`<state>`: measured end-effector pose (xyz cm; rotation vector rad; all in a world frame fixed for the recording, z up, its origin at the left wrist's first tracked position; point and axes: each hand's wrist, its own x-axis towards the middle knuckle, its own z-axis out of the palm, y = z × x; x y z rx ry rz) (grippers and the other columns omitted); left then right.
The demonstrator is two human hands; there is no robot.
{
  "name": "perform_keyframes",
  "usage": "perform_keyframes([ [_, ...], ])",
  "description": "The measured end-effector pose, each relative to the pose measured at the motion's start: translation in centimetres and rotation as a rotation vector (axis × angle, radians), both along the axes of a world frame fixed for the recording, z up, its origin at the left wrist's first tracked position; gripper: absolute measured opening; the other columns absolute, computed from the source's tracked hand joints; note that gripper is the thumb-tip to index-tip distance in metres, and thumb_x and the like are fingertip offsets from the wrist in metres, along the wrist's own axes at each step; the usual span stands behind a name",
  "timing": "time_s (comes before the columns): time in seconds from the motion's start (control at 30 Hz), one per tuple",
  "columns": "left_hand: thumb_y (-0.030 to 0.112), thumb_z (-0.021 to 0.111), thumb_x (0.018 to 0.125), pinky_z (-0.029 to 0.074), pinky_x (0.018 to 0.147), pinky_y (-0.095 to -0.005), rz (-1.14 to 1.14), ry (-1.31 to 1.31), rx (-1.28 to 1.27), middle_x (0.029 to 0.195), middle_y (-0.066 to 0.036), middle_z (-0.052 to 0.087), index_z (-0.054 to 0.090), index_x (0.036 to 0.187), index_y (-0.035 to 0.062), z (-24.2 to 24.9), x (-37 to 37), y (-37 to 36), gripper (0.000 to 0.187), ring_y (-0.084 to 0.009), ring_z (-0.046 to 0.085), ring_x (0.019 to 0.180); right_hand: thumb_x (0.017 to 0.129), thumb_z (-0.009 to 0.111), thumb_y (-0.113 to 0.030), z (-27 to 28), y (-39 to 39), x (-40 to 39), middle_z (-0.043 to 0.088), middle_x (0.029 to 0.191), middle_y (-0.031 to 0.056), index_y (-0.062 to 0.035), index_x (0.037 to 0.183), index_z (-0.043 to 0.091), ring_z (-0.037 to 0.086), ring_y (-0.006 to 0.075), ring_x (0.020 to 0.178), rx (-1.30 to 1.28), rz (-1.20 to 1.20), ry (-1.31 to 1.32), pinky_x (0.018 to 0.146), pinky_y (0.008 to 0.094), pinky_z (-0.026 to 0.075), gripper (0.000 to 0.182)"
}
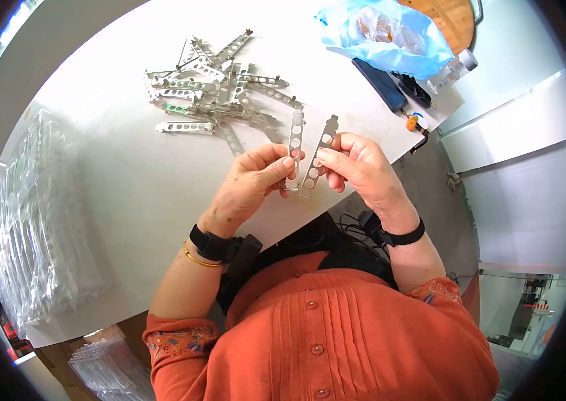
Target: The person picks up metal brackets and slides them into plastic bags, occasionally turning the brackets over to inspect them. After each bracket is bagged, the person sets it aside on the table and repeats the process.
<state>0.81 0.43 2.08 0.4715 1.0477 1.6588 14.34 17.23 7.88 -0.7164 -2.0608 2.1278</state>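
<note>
Near the front edge of the white table [163, 180], my left hand [254, 177] pinches a flat metal bracket [296, 127] with a row of round holes, held nearly upright. My right hand [362, 170] grips a second perforated metal bracket [326, 139], tilted to the right, its notched end up. The lower ends of the two brackets come close together between my hands. Beyond them lies a loose pile of similar metal brackets [213, 85], pointing in many directions.
A tall stack of clear plastic packaging [36, 220] stands at the left, with more plastic [110, 367] below the table edge. At the back right lie a blue plastic bag [390, 40], a dark phone-like case [380, 83] and a clear bottle [453, 72].
</note>
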Motion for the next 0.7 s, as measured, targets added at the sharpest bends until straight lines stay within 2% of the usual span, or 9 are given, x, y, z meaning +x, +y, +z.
perform_keyframes([
  [0.23, 0.016, 0.064, 0.098, 0.051, 0.067, -0.0240, -0.021, 0.045, 0.002, 0.089, 0.002, 0.064, 0.063, 0.122, 0.0051, 0.35, 0.16, 0.09, 0.027, -0.0065, 0.060, 0.077, 0.100, 0.059, -0.020, 0.03, -0.33, -0.07, 0.064, 0.077, 0.0031, -0.0059, 0.096, 0.056, 0.057, 0.0060, 0.054, 0.052, -0.006, -0.008, 0.048, 0.0199, 0.046, 0.015],
  [0.33, 0.014, 0.067, 0.096, 0.053, 0.066, -0.0265, -0.019, 0.023, 0.028, 0.092, -0.004, 0.065, 0.062, 0.120, 0.0006, 0.28, 0.16, 0.11, 0.028, -0.0108, 0.060, 0.078, 0.100, 0.059, -0.019, -0.22, -0.60, -0.20, 0.063, 0.075, 0.0027, -0.0051, 0.097, 0.056, 0.057, 0.0060, 0.053, 0.064, -0.007, 0.034, 0.047, 0.0203, 0.046, 0.014],
  [0.7, 0.012, 0.067, 0.096, 0.053, 0.066, -0.0262, -0.030, 0.004, 0.033, 0.090, -0.003, 0.065, 0.063, 0.119, 0.0005, 0.30, 0.25, 0.17, 0.027, -0.0109, 0.060, 0.075, 0.101, 0.057, -0.016, -0.23, -0.92, -0.71, 0.064, 0.073, 0.0042, -0.0024, 0.096, 0.054, 0.057, 0.0057, 0.050, 0.084, 0.012, 0.037, 0.045, 0.0197, 0.047, 0.015],
])
